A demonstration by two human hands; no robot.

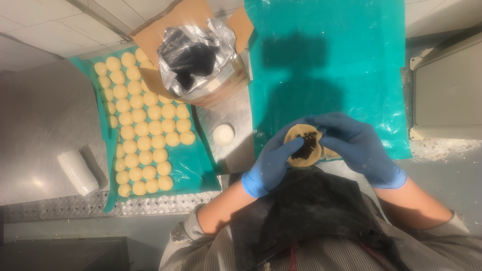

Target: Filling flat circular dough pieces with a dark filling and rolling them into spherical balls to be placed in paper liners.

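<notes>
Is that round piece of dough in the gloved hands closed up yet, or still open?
Still open. The dough round lies flat across the left hand, its dark filling exposed on top, while the right hand touches its edge.

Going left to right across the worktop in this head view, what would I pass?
Stack of white paper cups → rows of dough balls → lone white cup → left hand → filled dough disc → right hand → grey box.
</notes>
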